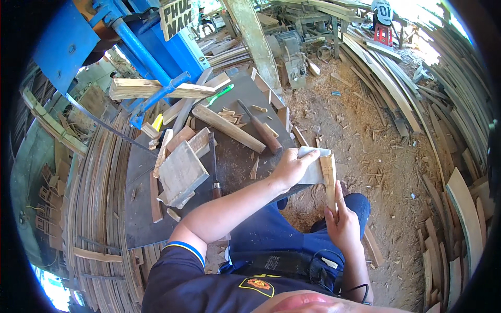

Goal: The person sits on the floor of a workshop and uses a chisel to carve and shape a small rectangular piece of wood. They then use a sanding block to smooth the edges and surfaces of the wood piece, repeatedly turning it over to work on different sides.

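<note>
My left hand [290, 168] is closed on a flat, pale grey piece [311, 173], its thumb on the top edge; I cannot tell what the piece is made of. In my right hand [344, 223] is a short wooden strip [329, 175], gripped near its lower end and pointing upward. The strip's upper part lies against the right side of the grey piece. Both are held above my right thigh, beside the corner of a dark work table [146, 229]. Nearest my left hand on the table is a tool with a brown wooden handle [269, 138].
A blue machine [172, 52] with a thin blade [112, 125] stands at the left. Wood blocks [182, 169], a wooden-handled chisel [216, 188] and a green-handled tool [220, 95] lie on the table. Stacked planks [386, 78] line the chip-strewn floor. A person [382, 11] sits far off.
</note>
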